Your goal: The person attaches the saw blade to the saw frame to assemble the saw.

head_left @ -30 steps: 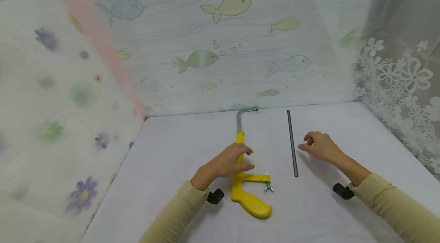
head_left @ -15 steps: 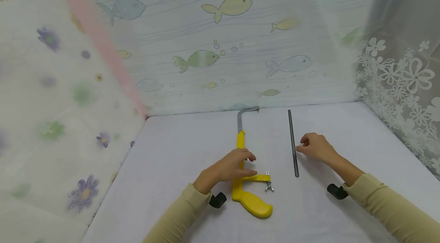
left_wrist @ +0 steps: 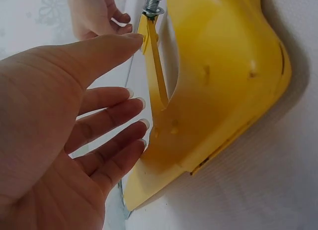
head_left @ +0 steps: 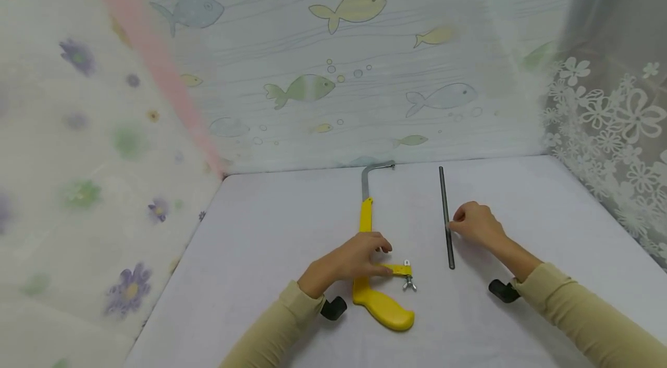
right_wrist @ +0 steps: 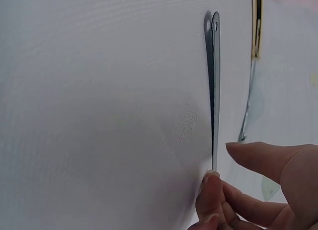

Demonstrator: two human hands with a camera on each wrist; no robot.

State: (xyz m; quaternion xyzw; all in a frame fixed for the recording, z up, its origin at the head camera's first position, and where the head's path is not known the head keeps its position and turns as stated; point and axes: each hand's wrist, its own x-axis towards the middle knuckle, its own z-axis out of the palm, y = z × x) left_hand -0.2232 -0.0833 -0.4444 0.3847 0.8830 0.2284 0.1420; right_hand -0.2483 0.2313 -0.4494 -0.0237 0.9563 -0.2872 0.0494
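Observation:
A yellow hacksaw frame (head_left: 366,214) lies on the table, its grey metal arm bent at the far end. On its near arm sits a wing nut (head_left: 409,284). My left hand (head_left: 359,255) is over the frame's middle, with thumb and fingers spread apart; in the left wrist view they are beside the yellow metal (left_wrist: 213,101), not closed round it. To the right lies a dark hacksaw blade (head_left: 444,197). My right hand (head_left: 479,223) is at its right edge. In the right wrist view a fingertip touches the blade (right_wrist: 215,91), while the thumb stays off it.
A white cloth covers the table (head_left: 271,223). Behind it hangs a curtain printed with fish (head_left: 307,88); flowered fabric (head_left: 130,290) closes the left side and white lace (head_left: 638,116) the right. Black wrist mounts (head_left: 333,308) stick out beneath both sleeves.
My right hand has moved left until its fingertips meet the blade. My left hand has drifted slightly right and nearer along the frame. Frame and blade lie as before.

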